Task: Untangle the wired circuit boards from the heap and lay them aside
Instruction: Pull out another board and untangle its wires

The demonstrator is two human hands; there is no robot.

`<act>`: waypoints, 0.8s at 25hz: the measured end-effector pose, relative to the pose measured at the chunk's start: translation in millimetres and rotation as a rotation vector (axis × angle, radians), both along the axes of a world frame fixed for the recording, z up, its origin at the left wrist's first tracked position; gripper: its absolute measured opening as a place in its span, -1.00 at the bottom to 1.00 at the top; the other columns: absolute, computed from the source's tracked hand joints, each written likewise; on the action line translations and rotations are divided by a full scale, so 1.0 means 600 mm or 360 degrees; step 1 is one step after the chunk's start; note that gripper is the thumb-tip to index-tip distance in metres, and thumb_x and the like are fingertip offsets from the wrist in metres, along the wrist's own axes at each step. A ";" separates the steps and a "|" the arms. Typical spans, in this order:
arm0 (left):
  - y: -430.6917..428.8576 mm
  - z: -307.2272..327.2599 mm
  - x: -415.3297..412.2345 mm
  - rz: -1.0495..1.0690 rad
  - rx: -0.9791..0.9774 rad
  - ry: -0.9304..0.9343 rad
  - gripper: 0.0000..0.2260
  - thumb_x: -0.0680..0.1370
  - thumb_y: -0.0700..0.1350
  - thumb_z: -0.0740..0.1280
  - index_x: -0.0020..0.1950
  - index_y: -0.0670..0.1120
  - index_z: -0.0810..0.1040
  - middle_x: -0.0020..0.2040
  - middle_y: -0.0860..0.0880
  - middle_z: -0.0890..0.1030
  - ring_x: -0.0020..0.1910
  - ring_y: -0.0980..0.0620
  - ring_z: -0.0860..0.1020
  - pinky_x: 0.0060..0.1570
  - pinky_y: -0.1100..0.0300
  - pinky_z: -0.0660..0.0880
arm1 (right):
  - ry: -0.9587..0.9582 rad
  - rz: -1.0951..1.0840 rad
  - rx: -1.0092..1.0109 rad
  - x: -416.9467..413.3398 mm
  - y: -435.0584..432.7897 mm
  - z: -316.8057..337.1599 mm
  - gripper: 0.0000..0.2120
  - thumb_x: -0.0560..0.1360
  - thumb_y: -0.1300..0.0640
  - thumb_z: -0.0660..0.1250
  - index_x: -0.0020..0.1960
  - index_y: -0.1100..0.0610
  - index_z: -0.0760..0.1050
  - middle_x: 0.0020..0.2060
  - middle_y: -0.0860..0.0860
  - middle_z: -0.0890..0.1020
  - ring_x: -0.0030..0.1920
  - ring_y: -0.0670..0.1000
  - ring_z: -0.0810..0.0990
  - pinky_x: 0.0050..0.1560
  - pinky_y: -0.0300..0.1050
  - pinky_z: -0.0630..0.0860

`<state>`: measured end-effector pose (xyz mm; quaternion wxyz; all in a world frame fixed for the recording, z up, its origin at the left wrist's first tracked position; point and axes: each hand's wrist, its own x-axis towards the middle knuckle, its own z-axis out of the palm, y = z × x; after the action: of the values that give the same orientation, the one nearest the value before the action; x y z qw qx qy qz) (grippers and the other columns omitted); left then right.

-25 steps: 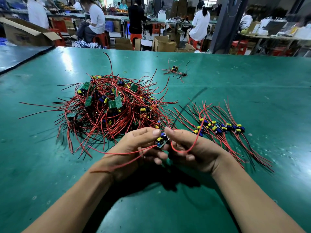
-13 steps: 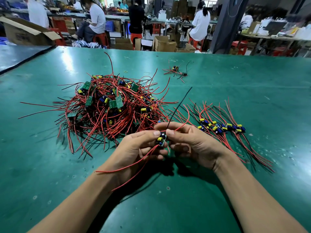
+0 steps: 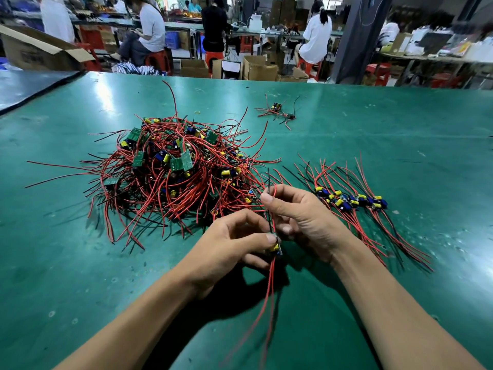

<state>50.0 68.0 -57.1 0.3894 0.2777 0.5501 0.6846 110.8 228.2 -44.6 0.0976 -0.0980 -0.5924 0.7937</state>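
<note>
A tangled heap (image 3: 176,172) of small green circuit boards with red and black wires lies on the green table, left of centre. My left hand (image 3: 229,249) pinches one small circuit board (image 3: 275,248) with a yellow capacitor; its red wires hang down towards me. My right hand (image 3: 301,217) pinches that board's black and red wires just above it, between thumb and forefinger. To the right lies a row of sorted boards (image 3: 352,201) with their wires laid straight.
A separate small wired board (image 3: 277,109) lies farther back on the table (image 3: 400,145), with a small rubber band (image 3: 197,112) near it. Beyond the far edge are cardboard boxes (image 3: 260,68), red stools and several seated people.
My left hand has drawn the board down and towards me, so its red wires now hang below. My right hand has slid up along the upper wires, straightening them.
</note>
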 end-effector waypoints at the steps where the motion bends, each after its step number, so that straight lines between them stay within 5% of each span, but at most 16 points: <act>1: 0.000 0.001 0.001 -0.0003 0.0006 -0.0014 -0.92 0.43 -0.19 0.46 -0.14 -0.09 0.59 -0.12 -0.19 0.68 -0.19 -0.09 0.65 -0.24 0.13 0.61 | 0.0000 0.0022 -0.0019 0.001 0.001 0.000 -0.91 0.36 0.10 0.50 -0.18 0.06 0.62 -0.44 -0.03 0.44 -0.59 -0.14 0.32 -0.61 -0.33 0.29; 6: 0.005 0.000 0.006 0.0083 -0.0033 -0.0065 -0.75 0.45 -0.06 0.39 -0.04 -0.23 0.65 -0.14 -0.24 0.69 -0.25 -0.13 0.67 -0.21 0.09 0.54 | -0.0077 0.0220 0.0115 0.009 0.002 0.001 -0.84 0.35 0.02 0.56 -0.17 0.01 0.61 -0.35 -0.01 0.57 -0.45 -0.06 0.47 -0.45 -0.21 0.45; 12: 0.003 0.001 0.007 0.0132 0.0055 -0.0133 -0.83 0.46 -0.14 0.40 -0.09 -0.24 0.69 -0.21 -0.25 0.66 -0.31 -0.10 0.64 -0.28 0.14 0.61 | -0.0059 0.0333 0.0066 0.011 0.005 0.001 -0.81 0.41 0.05 0.53 -0.01 0.05 0.64 -0.32 0.01 0.58 -0.42 -0.05 0.52 -0.43 -0.20 0.52; 16: 0.001 0.003 0.006 0.0131 0.0053 -0.0136 -0.88 0.37 -0.12 0.46 -0.19 -0.16 0.70 -0.27 -0.22 0.65 -0.34 -0.05 0.62 -0.31 0.20 0.57 | -0.0047 0.0219 0.0302 0.012 0.014 0.002 -0.84 0.39 0.02 0.53 -0.05 0.02 0.70 -0.36 -0.08 0.53 -0.42 -0.13 0.34 -0.43 -0.29 0.18; 20: 0.002 0.001 -0.002 0.0201 0.0022 -0.0088 -0.91 0.34 -0.09 0.48 -0.29 -0.10 0.65 -0.33 -0.18 0.63 -0.39 -0.01 0.56 -0.36 0.23 0.51 | 0.0042 -0.0056 0.0490 0.005 -0.001 -0.001 -0.91 0.37 0.07 0.56 -0.18 0.06 0.68 -0.42 -0.09 0.54 -0.49 -0.14 0.33 -0.48 -0.31 0.22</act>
<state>48.7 69.3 -56.6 0.3586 0.2262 0.5508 0.7189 113.5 227.8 -45.1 0.1332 -0.0818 -0.7040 0.6928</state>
